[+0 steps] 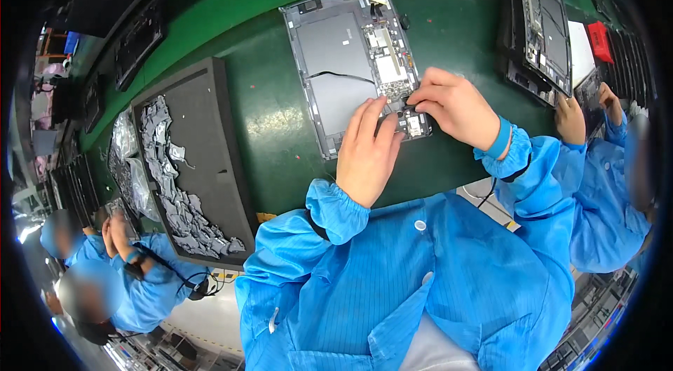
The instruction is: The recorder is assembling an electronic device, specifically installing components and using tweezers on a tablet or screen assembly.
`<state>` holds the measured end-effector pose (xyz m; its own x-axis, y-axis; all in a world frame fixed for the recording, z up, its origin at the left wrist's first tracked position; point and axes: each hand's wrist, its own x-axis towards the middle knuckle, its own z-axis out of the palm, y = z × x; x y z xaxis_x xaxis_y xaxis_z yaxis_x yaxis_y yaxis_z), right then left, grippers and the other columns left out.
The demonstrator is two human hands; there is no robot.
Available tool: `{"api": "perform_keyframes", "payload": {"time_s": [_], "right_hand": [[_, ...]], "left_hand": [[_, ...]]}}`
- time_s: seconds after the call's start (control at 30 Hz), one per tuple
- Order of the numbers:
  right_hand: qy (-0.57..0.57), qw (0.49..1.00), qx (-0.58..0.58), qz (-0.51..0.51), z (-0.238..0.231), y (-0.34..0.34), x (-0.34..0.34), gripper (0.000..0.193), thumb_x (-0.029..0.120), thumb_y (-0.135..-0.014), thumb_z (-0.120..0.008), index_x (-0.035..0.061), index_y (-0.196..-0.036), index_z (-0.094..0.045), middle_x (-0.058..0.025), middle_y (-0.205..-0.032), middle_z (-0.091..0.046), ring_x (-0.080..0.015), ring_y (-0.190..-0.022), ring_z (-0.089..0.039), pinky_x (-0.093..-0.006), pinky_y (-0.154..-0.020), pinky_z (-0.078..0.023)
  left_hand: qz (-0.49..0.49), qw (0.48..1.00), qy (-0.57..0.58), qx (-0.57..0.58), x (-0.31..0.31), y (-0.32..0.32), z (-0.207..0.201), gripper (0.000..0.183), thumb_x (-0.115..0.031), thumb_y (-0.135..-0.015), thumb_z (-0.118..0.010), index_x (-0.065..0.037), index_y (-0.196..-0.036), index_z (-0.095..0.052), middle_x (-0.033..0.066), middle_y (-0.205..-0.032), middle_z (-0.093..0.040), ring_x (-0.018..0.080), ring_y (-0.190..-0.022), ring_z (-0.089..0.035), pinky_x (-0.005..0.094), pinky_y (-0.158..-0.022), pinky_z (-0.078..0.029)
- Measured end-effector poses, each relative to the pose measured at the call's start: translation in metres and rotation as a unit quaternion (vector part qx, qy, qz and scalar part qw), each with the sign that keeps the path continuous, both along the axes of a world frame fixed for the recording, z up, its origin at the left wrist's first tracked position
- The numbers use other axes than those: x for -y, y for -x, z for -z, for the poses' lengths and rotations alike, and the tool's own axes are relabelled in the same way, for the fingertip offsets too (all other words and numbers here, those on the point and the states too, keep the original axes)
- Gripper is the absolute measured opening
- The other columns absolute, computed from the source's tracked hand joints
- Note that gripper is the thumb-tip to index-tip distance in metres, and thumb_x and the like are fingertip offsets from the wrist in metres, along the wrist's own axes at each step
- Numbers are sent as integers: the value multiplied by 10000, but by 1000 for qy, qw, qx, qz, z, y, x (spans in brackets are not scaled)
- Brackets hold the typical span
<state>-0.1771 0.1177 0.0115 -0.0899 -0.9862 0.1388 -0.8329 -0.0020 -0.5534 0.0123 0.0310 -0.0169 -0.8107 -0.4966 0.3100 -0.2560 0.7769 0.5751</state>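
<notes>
An opened tablet (pixel 333 48) lies on the green table in front of me, its large grey battery (pixel 329 38) and the circuit board (pixel 392 69) along its right side exposed. A black cable (pixel 341 75) runs across the battery. My left hand (pixel 367 150) rests over the lower part of the tablet with its fingers stretched out, the tips touching near the board. At the board's lower right edge, my right hand (pixel 457 106) is closed in a pinch. Whatever is between its fingertips is small and dark, and mostly hidden. A blue band circles the right wrist.
Left of the tablet stands a black foam tray (pixel 210 153) holding a heap of small grey metal parts (pixel 186 203). Stacked opened tablets (pixel 543 34) stand at the right, near a red item (pixel 600 41). Co-workers in blue sit at both sides, a co-worker's hand (pixel 569 120) near that stack.
</notes>
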Motion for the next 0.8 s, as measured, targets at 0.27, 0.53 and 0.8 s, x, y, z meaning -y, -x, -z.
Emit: {"api": "perform_keyframes", "payload": {"time_s": [0.27,0.53,0.8], "right_hand": [[-9,992,128,16,3,5,0,132,3,-790,-692,30,-918,-710,-112,-882,-604,-310,-810,-619,-393,-710,-500],[8,993,120,7,4,2,2,143,-24,-767,-715,4,-907,-708,-117,-835,-588,-283,-766,-593,-364,-677,-480],[-1,1000,-11,-12,-10,-3,7,178,-29,-724,-679,41,-884,-713,-89,-840,-598,-285,-778,-601,-367,-678,-465]], "left_hand": [[4,1000,-13,-7,-1,-1,1,317,-69,-788,-739,-8,-1079,-630,142,-1287,-544,368,-1178,-536,437,-969,-473],[3,1000,-16,-13,-1,-1,2,315,-64,-788,-738,-6,-1079,-631,142,-1286,-542,367,-1183,-531,435,-967,-473],[8,1000,-22,-19,2,1,1,313,-60,-782,-740,-3,-1070,-631,144,-1286,-540,367,-1178,-533,436,-965,-473]]}}
